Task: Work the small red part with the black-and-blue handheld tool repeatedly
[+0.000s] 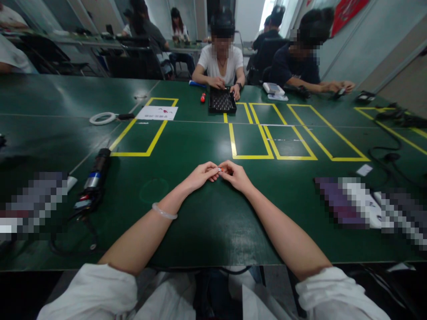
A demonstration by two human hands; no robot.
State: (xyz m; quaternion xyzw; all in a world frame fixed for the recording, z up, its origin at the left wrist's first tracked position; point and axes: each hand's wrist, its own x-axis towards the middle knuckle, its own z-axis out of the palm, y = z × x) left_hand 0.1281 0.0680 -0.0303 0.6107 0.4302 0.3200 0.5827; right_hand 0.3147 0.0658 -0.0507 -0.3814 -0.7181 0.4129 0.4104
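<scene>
Both of my hands meet above the green table (213,222), close to the middle of the view. Between their fingertips is a small orange-and-white piece (220,170), too small for me to tell its kind. My left hand (204,174) pinches it from the left, and a pale bangle (164,212) circles that wrist. My right hand (235,174) pinches it from the right, its fingers curled. The fingers cover most of the piece.
A black power tool with a cord (95,180) lies at left. Blurred flat items (347,202) lie at right. Yellow tape outlines (251,157) mark the table. Opposite, a person in white (222,62) handles a black tray (222,101) beside a red object (203,98). A white card (157,113) lies nearby.
</scene>
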